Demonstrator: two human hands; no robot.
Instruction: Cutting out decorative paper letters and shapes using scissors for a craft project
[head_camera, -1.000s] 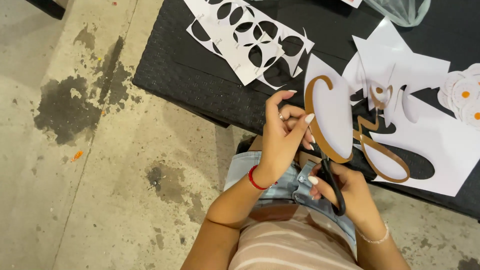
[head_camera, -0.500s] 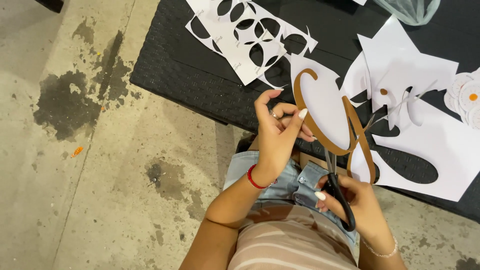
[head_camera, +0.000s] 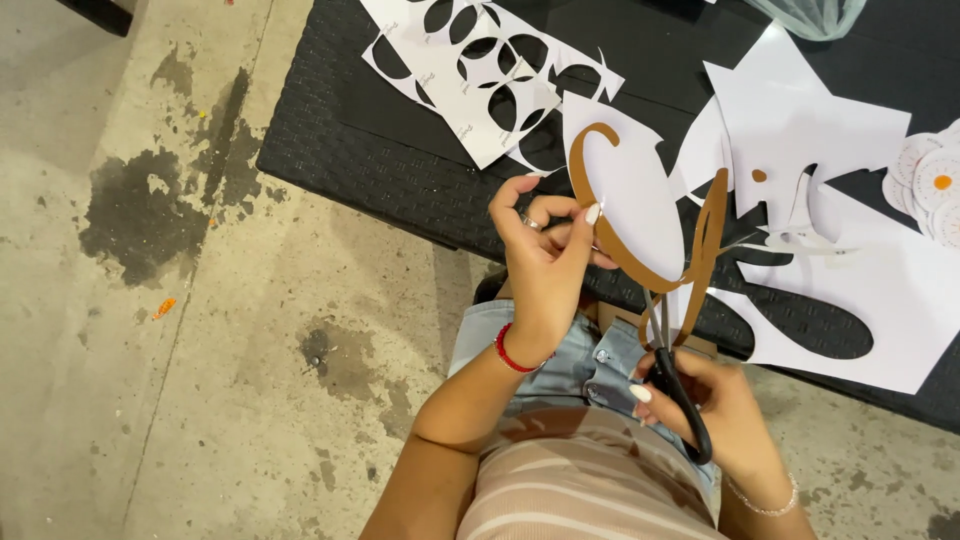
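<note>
A white card cutout w/ brown curved lettering (head_camera: 625, 200) is being pinched at its lower left edge by the left hand (head_camera: 545, 265), fingers closed on it, just in front of the black woven table (head_camera: 400, 170). Black-handled scissors (head_camera: 672, 370) are being gripped by the right hand (head_camera: 715, 410), blades narrowly parted & meeting the cutout's bottom edge. White scrap sheets w/ oval holes (head_camera: 490, 70) are lying farther back on the table.

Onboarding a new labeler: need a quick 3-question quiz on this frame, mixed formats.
1. True or false: the left hand holds the brown-edged paper cutout.
2. Which hand holds the scissors?
3. Multiple choice: the white sheet with oval holes lies (A) on the concrete floor, (B) on the black woven table, (C) in the person's lap.

Key: 1 true. 2 the right hand. 3 B.
</note>
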